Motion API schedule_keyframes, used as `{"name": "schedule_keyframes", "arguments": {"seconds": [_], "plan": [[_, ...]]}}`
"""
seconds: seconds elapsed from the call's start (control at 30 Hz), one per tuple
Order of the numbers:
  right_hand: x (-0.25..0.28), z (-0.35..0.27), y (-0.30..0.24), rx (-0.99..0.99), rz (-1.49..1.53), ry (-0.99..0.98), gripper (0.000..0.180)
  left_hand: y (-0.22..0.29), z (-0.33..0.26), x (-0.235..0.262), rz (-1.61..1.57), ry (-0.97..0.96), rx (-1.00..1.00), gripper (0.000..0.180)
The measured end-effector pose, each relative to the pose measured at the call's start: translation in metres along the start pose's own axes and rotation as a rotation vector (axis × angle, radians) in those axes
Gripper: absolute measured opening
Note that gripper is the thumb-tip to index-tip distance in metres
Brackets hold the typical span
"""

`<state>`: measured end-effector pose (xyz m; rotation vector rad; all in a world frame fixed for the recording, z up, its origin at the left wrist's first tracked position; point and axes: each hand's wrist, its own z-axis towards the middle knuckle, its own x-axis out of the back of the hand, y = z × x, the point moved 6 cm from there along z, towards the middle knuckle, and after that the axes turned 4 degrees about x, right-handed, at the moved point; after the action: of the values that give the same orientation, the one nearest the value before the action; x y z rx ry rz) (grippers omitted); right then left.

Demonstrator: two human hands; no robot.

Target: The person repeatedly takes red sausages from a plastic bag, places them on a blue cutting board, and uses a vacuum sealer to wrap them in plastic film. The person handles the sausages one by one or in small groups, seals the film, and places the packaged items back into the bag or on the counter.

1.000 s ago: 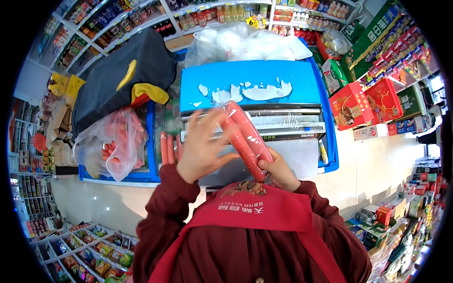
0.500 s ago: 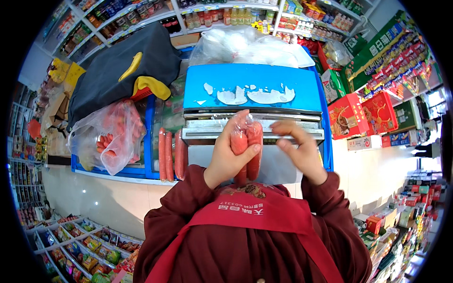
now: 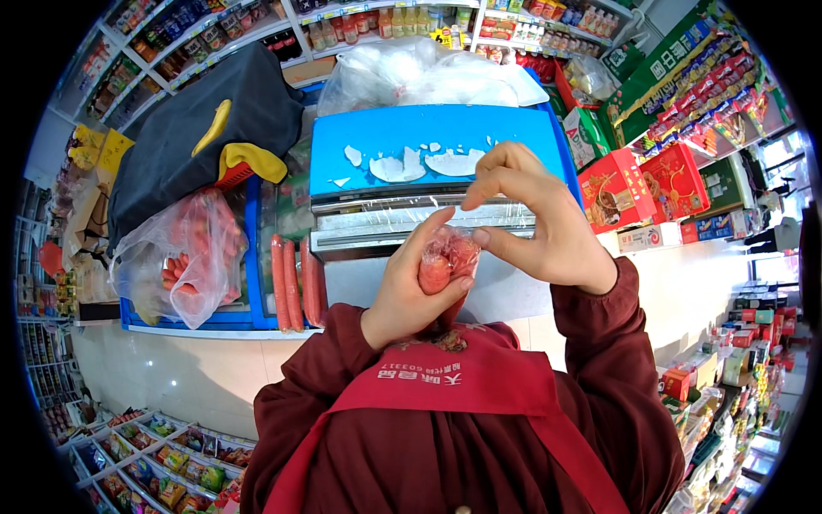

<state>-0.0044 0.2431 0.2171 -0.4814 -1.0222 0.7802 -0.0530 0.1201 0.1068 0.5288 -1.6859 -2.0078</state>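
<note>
My left hand (image 3: 407, 287) is wrapped round a bundle of pinkish-red sausages (image 3: 447, 259) in clear film, held upright in front of my apron. The lower part of the bundle is hidden by the hand. Beside its top end is my right hand (image 3: 548, 224), its thumb and curved forefinger apart with nothing seen between them; the thumb tip comes close to the film. Just beyond both hands stands a blue-topped film wrapping machine (image 3: 342, 141) with a metal front bar. Left of it, several long wrapped sausages (image 3: 291, 283) lie side by side.
A clear plastic bag (image 3: 214, 295) of red sausages rests on the blue-edged counter at left, near a dark cloth (image 3: 184, 128) with yellow trim. White plastic bags (image 3: 385, 73) lie behind the machine. Red boxes (image 3: 612, 190) stand at right, and snack racks at lower left.
My right hand has risen and moved in closer over the top of the bundle. The bundle is tilted so that its end faces up more. The head view has shifted a little.
</note>
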Motion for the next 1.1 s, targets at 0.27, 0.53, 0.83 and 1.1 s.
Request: {"name": "schedule_keyframes", "arguments": {"seconds": [0.27,0.53,0.83,1.1], "plan": [[-0.003,0.008,0.024,0.005,0.175,-0.005,0.009,-0.001,0.001,-0.004,0.025,-0.111,-0.019,0.076],[0.018,0.004,0.041,-0.150,0.175,0.046,0.009,-0.010,0.000,-0.005,-0.089,-0.157,0.119,0.078],[-0.002,0.004,0.016,0.047,0.041,-0.141,0.017,-0.011,0.004,-0.008,-0.061,-0.126,0.070,0.079],[-0.011,-0.010,0.041,-0.233,0.363,-0.237,0.014,-0.011,0.010,-0.008,-0.044,-0.131,0.072,0.078]]}}
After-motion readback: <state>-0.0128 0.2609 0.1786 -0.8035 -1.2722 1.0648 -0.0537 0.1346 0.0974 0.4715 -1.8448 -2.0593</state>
